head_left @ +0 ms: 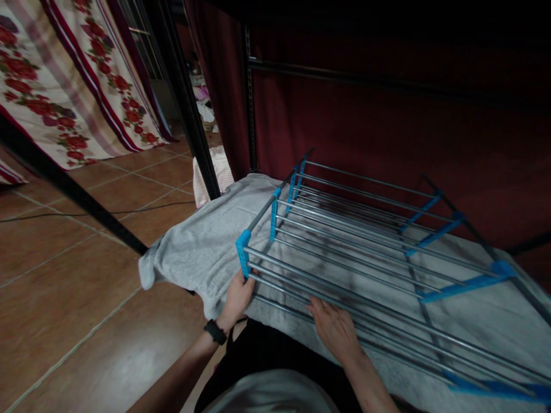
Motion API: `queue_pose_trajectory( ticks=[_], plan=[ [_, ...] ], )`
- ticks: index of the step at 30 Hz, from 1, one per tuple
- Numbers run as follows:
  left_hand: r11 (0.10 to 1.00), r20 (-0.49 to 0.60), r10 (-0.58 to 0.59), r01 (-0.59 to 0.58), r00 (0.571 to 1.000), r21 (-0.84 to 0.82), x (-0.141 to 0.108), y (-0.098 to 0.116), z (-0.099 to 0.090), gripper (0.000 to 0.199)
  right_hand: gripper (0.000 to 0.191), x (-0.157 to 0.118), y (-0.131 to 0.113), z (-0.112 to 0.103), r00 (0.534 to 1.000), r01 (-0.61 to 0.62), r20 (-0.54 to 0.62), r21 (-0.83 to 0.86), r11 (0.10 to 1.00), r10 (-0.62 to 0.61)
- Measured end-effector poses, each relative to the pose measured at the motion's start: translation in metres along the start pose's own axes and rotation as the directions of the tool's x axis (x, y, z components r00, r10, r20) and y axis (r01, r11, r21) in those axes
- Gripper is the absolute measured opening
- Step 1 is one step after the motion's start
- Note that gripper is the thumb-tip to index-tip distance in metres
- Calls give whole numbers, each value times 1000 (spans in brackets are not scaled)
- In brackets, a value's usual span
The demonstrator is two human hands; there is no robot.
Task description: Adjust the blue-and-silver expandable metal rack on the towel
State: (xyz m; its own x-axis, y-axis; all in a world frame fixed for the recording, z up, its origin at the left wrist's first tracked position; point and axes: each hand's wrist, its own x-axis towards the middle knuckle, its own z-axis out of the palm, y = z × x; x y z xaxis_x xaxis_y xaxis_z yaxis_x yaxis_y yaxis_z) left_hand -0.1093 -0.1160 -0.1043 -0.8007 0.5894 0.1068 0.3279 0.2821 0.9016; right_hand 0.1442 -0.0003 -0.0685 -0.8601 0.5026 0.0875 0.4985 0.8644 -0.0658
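A rack (344, 289) of several grey metal rods joined by blue plastic brackets lies on a grey cloth (202, 246). My left hand (239, 295), with a black band on the wrist, grips the rack's near left corner just under a blue bracket (243, 252); its fingertips are partly behind the bracket and rods. Further right, my right hand (334, 327) rests against the near rods, its fingers bent over them and the fingertips partly hidden. Blue brackets (469, 281) also hold the rods at the rack's right end.
Black metal posts (189, 109) frame the surface, with a dark red curtain (344, 126) behind. Brown floor tiles (107, 252) with a thin black cable lie at the left, below a floral curtain (77, 86). A striped cloth (219, 166) hangs beyond the post.
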Motion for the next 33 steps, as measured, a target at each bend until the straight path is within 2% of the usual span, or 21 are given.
queue_pose_trajectory(
  ticks=[5,11,24,33],
  plan=[
    [1000,19,-16,15,1000,4,5,-3,-1,25,25,1,1,2,999,9,-31,8,1000,-9],
    [999,26,23,-22,999,-39,10,-9,0,19,28,2,2,3,1000,6,-31,-1,1000,-6],
    [999,1,10,-10,1000,-50,8,1,1,20,29,4,5,1,998,-9,58,76,997,5],
    [997,15,12,-11,1000,-71,8,4,1,21,31,4,5,-1,999,-22,45,89,996,18]
  ],
)
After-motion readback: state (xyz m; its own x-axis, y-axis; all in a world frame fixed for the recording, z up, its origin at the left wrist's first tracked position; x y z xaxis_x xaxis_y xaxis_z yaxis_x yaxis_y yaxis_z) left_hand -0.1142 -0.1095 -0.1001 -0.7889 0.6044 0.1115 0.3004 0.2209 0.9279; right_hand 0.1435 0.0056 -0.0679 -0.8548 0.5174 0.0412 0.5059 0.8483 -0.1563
